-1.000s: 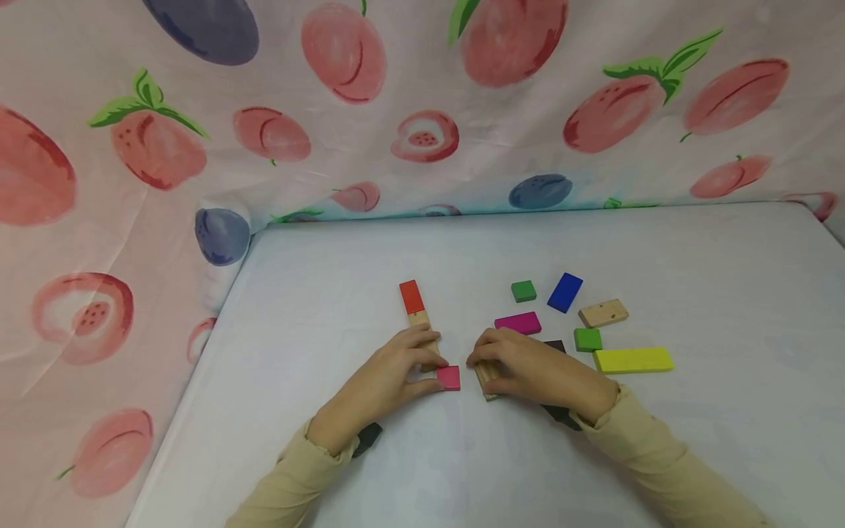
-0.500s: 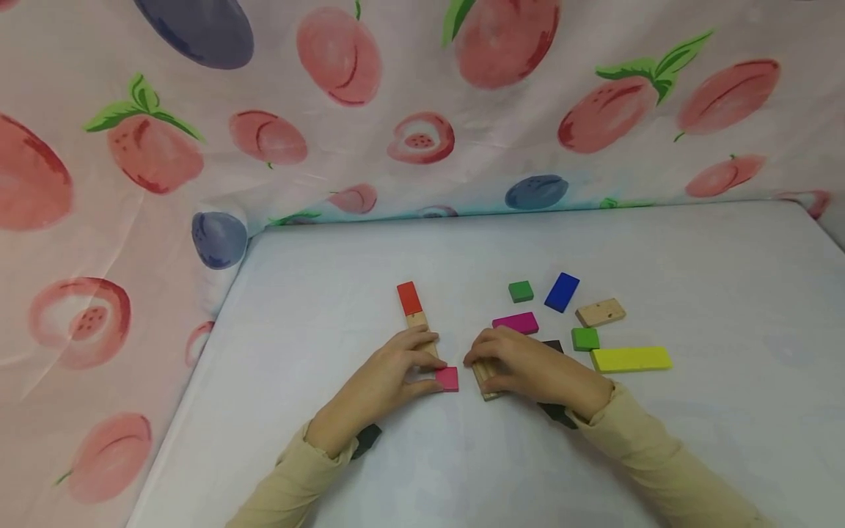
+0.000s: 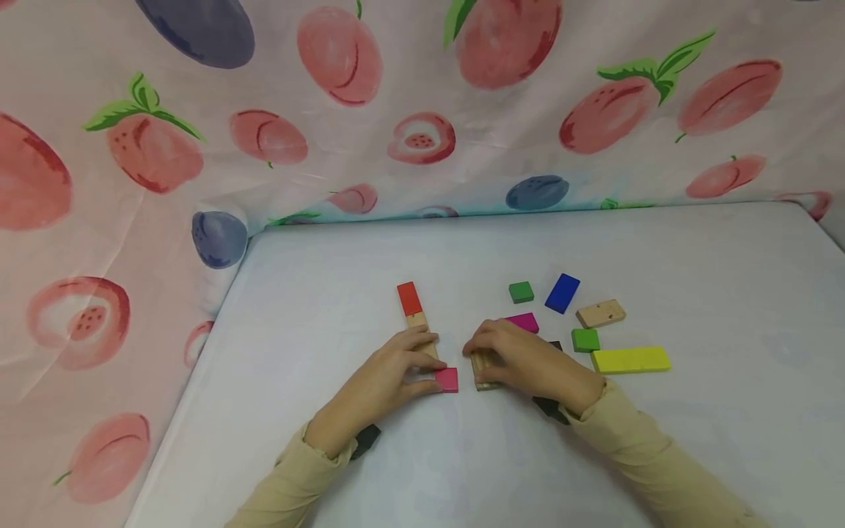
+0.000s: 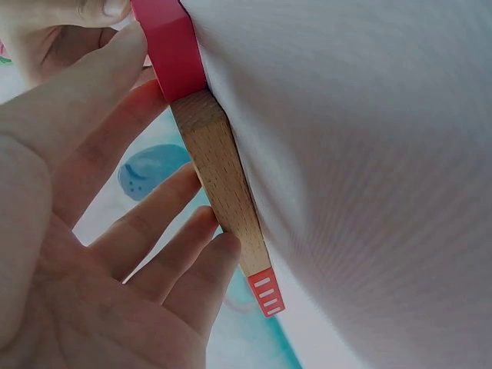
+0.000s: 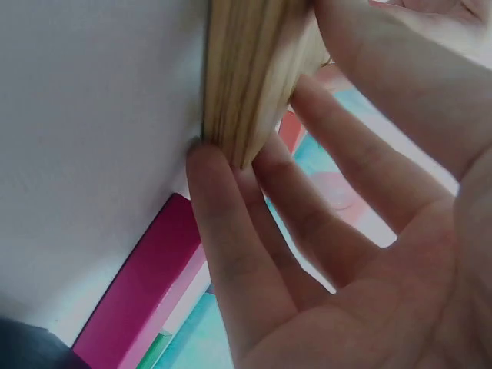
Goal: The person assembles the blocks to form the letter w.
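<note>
In the head view my left hand (image 3: 383, 374) pinches a pink block (image 3: 447, 380) between thumb and index finger. Its other fingertips touch a plain wooden block (image 4: 227, 177), which meets the pink block at one end and a red block (image 3: 409, 298) at the other. All three lie in a row on the white surface. To the right of the row, my right hand (image 3: 528, 359) grips another wooden block (image 5: 238, 77), striped with grain, between thumb and fingers. A small gap separates this block from the pink one. The right hand partly covers it in the head view.
Beyond the right hand lie a magenta block (image 3: 524, 323), a dark green block (image 3: 521, 292), a blue block (image 3: 562, 293) and a knotty wooden block (image 3: 601, 313). A light green block (image 3: 584, 339) touches a yellow block (image 3: 631, 360). A fruit-print cloth (image 3: 343, 161) rises behind.
My right hand has shifted slightly away from me and turned the wooden block straighter. It now covers more of the magenta block. The left hand keeps its place on the pink block.
</note>
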